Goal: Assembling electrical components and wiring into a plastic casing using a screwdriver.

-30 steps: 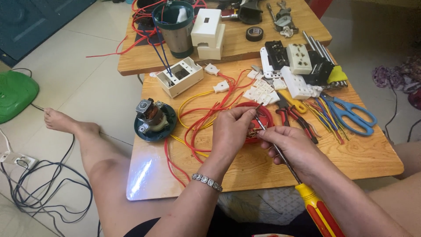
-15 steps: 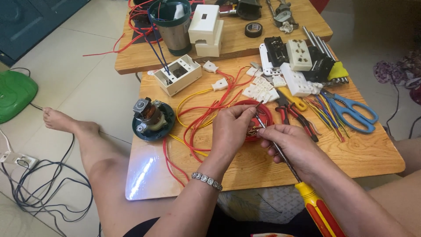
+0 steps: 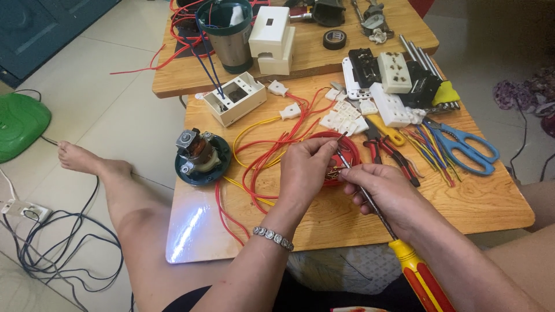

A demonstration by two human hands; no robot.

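Centre of the frame: the left hand [image 3: 303,167] has its fingers pinched shut on a thin red wire [image 3: 272,151] at a small red part [image 3: 341,159], which sits on the tabletop [image 3: 462,202] right between both hands. The right hand [image 3: 381,193] is clenched around the shaft of one long screwdriver [image 3: 370,202], tip at the red part, red-and-yellow handle [image 3: 425,280] running off to the lower right. One beaded bracelet [image 3: 273,237] on the left wrist.

Moving out: a tangle of red and yellow wires spreads left of the hands across the wooden tabletop. One small motor in a dark green round housing [image 3: 201,157] sits at the left edge. Upper centre, one open cream junction box [image 3: 234,98]. Right of the hands, one pair of red-handled pliers [image 3: 390,150], one yellow-handled tool [image 3: 387,130], a loose bundle of coloured wires [image 3: 428,147], one pair of blue-handled scissors [image 3: 462,147]. Above those, several white and black socket plates [image 3: 381,75], count unclear where they overlap.

A second wooden tabletop [image 3: 185,75] butts on at the top: one metal cup [image 3: 228,34], two stacked white boxes [image 3: 270,37], one roll of black tape [image 3: 335,39].

The room: pale tiled floor [image 3: 115,115], one green object [image 3: 20,121] at the left edge, a coil of dark cables [image 3: 52,242] and one white power strip [image 3: 26,211] lower left. One bare leg and foot [image 3: 81,159] stretch out to the left.
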